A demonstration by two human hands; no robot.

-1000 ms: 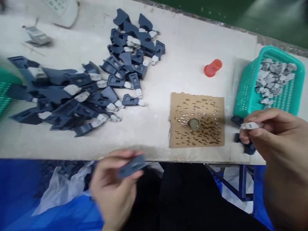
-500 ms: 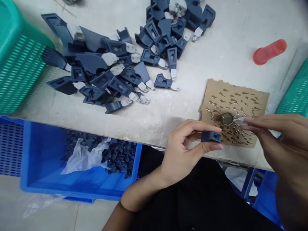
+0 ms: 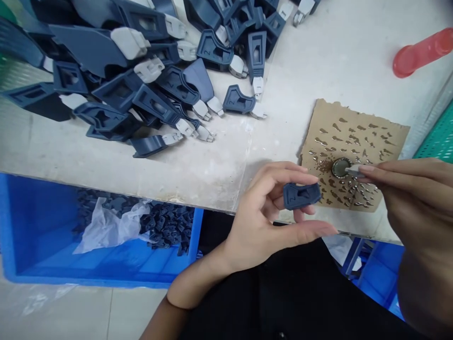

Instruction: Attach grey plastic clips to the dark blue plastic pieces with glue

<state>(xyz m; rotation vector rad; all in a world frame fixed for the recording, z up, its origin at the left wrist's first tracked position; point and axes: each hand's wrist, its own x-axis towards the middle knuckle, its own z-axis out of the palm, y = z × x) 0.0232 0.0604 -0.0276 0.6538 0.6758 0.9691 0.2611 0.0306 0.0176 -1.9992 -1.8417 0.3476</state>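
Observation:
My left hand holds a small navy plastic piece with a raised 2 on its face. The piece rests against the fingers; the thumb stands apart from it. In a pinch, my right hand grips a small light grey plastic piece. Its tip is at the right rim of a crimped bottle cap, which looks to hold some liquid. The cap sits on a cardboard sheet dotted with wet, shiny drops.
Many navy pieces with light grey ends are heaped at the table's left and back. A red tube-shaped object lies back right, with a green basket at the right edge. Below the table edge, a blue bin holds dark parts and white plastic.
The navy piece in my left hand has turned so its numbered face shows, and the thumb has come away from it. The view has shifted closer to the table.

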